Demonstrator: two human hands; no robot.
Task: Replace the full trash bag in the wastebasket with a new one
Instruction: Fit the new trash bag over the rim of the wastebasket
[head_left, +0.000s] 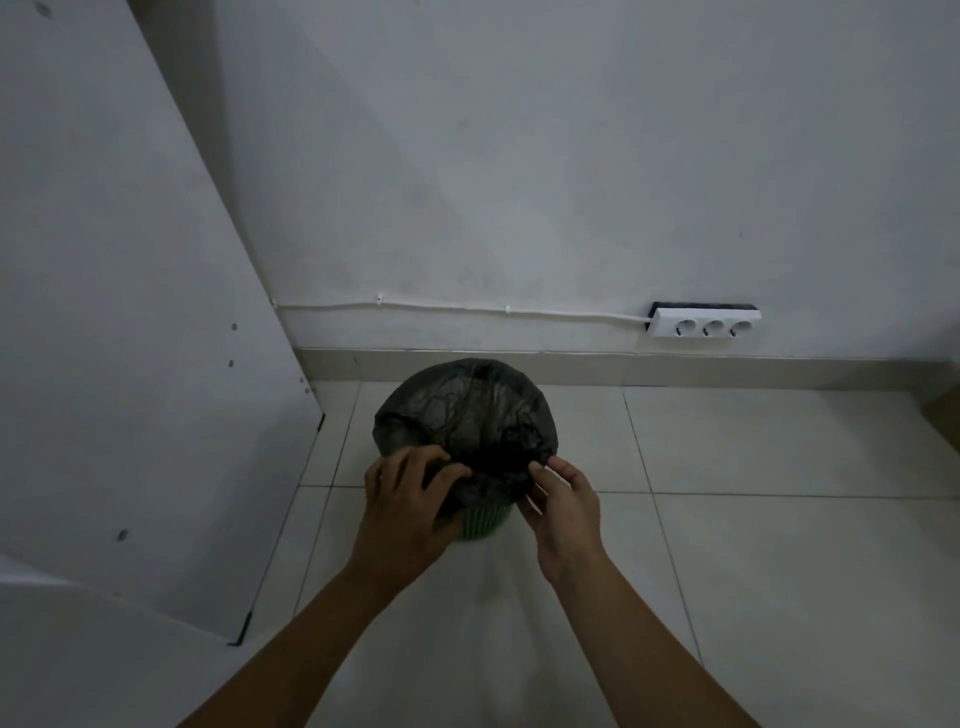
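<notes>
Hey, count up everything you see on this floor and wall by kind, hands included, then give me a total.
Hands: 2, left hand and right hand, both gripping the bag's edge
Black plastic trash bag: 1
Green ribbed plastic wastebasket: 1
White three-socket power strip: 1
White wall cable: 1
Total: 6

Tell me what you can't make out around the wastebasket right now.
- Head view: inside of the green wastebasket, covered by the black trash bag.
- Its near rim, behind the left hand and right hand.
- Both elbows, cut off by the bottom edge.
</notes>
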